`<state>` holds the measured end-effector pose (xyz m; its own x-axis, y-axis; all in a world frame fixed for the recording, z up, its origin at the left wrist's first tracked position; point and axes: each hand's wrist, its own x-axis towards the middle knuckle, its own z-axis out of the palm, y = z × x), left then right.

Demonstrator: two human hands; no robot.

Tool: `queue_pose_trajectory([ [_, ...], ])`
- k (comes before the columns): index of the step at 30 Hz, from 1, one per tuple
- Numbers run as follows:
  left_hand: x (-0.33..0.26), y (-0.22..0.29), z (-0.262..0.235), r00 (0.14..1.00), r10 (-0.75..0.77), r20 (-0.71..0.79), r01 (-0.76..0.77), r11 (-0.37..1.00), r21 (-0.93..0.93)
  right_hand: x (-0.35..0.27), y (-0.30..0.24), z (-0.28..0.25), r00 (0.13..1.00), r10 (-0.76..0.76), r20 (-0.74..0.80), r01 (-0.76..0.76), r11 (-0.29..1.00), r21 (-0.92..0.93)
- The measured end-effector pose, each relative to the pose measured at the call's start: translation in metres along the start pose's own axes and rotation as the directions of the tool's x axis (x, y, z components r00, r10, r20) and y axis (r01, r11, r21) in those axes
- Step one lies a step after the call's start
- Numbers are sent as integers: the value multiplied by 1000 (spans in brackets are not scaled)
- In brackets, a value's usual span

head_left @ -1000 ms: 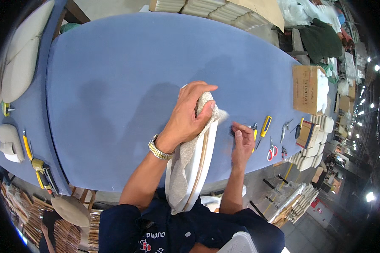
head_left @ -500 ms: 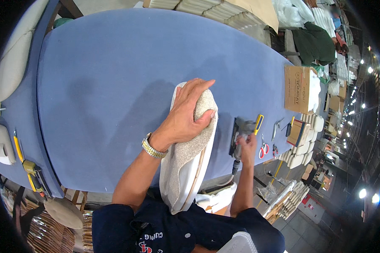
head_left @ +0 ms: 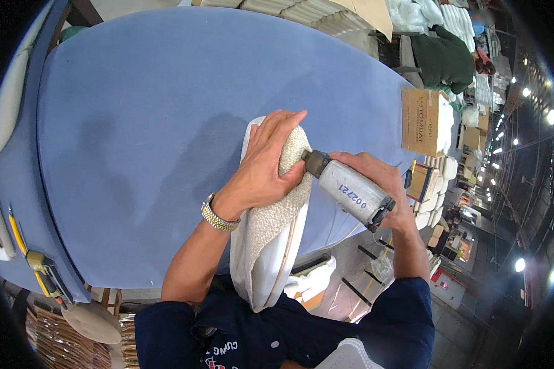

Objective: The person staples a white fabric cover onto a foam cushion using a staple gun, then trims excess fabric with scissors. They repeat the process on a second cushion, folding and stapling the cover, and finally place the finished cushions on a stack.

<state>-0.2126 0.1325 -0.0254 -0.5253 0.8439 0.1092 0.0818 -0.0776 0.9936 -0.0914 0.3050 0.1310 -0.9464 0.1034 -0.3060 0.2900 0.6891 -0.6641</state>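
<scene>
A padded seat-like piece (head_left: 286, 246), long and white-edged with beige woven fabric (head_left: 271, 215) over it, stands tilted between my body and the blue table. My left hand (head_left: 261, 160) grips its upper end, thumb and fingers pressing the fabric over the edge. In my right hand (head_left: 381, 178) is a grey pneumatic staple gun (head_left: 354, 192). Its nose meets the fabric edge beside my left thumb; whether it presses hard on it I cannot tell. My right fingers are partly hidden behind the tool's body.
A blue-covered table (head_left: 135, 135) spreads ahead. An open cardboard box (head_left: 420, 123) and a small carton (head_left: 419, 182) stand to the right. At left lie a yellow-handled tool (head_left: 16, 232) and a yellow-and-grey tool (head_left: 46, 273). Farther off, a person in dark green (head_left: 440, 58) bends over.
My right hand has lifted the staple gun from the table's right side and brought it left to the fabric edge. My left hand keeps its grip on the padded piece.
</scene>
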Motion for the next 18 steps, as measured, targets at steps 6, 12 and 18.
queue_pose_trajectory([
  [6, 0, -5, -4, 999, 25, 20, -25, 1000, 2, 16, -19, -11, 991, 74, 114, -64, 994, -93],
  [12, -1, -11, -7, 999, 35, 23, -36, 999, 4, 43, -31, -21, 962, 118, 246, -81, 985, -155],
  [18, 3, -18, -10, 999, 16, 28, -16, 1000, 6, 55, -7, -15, 951, 75, 300, -30, 988, -152],
])
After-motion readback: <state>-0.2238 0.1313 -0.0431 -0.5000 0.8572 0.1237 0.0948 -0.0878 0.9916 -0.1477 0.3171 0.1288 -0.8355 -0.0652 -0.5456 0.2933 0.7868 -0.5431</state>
